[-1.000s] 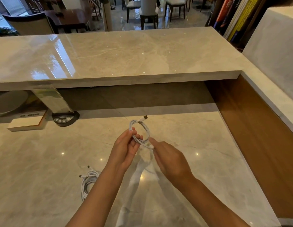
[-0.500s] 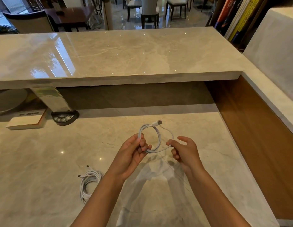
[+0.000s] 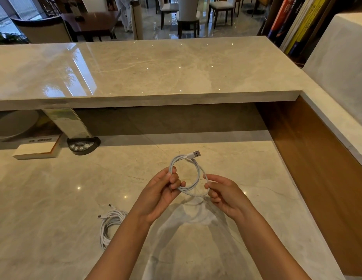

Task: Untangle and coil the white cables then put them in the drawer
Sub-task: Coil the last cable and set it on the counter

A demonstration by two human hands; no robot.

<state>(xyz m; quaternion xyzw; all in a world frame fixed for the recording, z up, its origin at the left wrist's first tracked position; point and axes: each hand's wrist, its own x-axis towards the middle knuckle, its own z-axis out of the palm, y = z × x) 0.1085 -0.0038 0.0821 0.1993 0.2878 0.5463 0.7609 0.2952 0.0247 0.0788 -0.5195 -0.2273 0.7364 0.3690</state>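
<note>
A white USB cable (image 3: pixel 197 174) is wound into a small loop above the lower marble desk (image 3: pixel 54 199). My left hand (image 3: pixel 162 190) pinches the loop's left side between thumb and fingers. My right hand (image 3: pixel 224 193) holds the cable's loose strand at the loop's right side. The cable's USB plug (image 3: pixel 194 154) sticks out at the top. A second white cable (image 3: pixel 111 223) lies coiled on the desk to the left of my left forearm. No drawer is in view.
A raised marble counter (image 3: pixel 155 67) runs across the back. Under it at the left stand a black button device (image 3: pixel 83 145), a white book (image 3: pixel 38 150) and a clear stand. A wooden side panel (image 3: pixel 317 178) walls the right.
My right hand moved out to the right and came back in with a strand, adding to the loop. The loop grew wider and its plug end now points up and right.
</note>
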